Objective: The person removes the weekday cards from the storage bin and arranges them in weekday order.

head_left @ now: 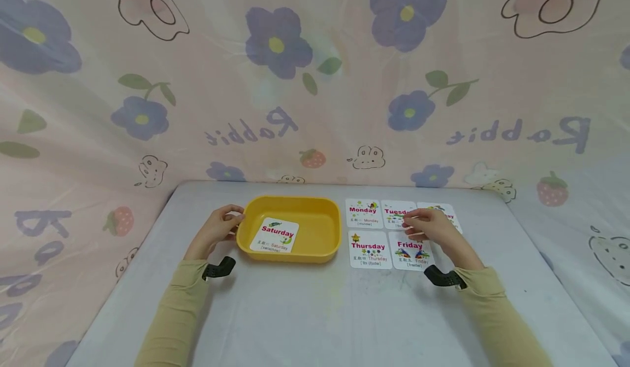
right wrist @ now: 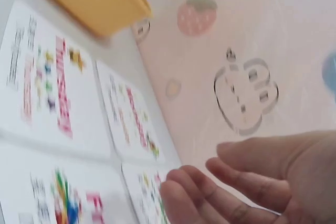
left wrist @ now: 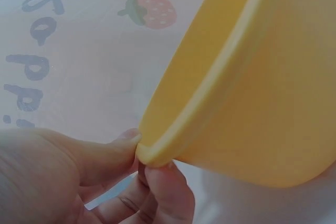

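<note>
visible cards (head_left: 363, 214): 6 | tray (head_left: 317, 230): 1 | table (head_left: 305, 318): 1 | sleeves (head_left: 172, 312): 2 | black wrist pieces (head_left: 219, 268): 2

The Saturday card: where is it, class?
In the head view, the Saturday card lies inside the yellow tray, toward its left end, near the left hand.

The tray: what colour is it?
The tray is plain yellow; the head view shows it best.

Left hand (head_left: 220, 228) pinches, thumb (left wrist: 107, 156) opposed to bent fingers (left wrist: 170, 195); sleeved left forearm (head_left: 172, 312) behind it. Right hand (head_left: 434, 227) well apart, rightward: fingers (right wrist: 202, 195) loosely curved, thumb (right wrist: 268, 153) clear of fingertips, sleeved right forearm (head_left: 499, 312) slanting back.
</note>
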Available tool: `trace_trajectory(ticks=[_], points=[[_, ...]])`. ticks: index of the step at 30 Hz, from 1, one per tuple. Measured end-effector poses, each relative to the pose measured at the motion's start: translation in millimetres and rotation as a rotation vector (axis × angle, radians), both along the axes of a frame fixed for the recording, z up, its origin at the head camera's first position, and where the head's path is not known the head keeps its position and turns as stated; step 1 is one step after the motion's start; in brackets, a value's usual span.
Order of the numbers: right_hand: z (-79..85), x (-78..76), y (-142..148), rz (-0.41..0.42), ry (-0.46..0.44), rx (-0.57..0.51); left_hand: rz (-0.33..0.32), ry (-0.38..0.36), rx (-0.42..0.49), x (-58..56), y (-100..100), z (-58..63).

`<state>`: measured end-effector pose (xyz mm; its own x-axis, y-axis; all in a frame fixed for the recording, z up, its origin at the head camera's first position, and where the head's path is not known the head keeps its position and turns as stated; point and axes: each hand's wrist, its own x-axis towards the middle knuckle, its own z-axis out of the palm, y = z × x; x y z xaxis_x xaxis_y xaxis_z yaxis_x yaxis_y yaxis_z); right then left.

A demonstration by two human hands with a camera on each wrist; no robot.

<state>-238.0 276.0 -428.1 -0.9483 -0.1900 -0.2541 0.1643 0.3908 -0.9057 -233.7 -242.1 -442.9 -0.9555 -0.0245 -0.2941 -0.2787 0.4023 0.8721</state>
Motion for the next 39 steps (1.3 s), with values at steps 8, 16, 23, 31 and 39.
trace_trajectory(ticks=[8,16,23,31,39], points=[[16.6,0.6,-58,0.085,0.011,-0.133,-0.003,-0.005,-0.002,-0.7,0,-0.7],[29.2,4.1,-106,0.199,0.024,-0.2,-0.005,-0.002,-0.01,-0.9,0,-0.3],[34.6,-1.4,-152,0.227,0.026,-0.191,-0.004,0.002,0.009,-3.2,0,-1.9],[36.3,-9.2,-185,0.273,-0.036,-0.217,-0.004,0.003,0.01,-1.6,0,-1.9],[25.9,-15.4,-198,0.277,-0.114,-0.219,-0.006,0.006,0.02,-2.1,-1,-2.6]])
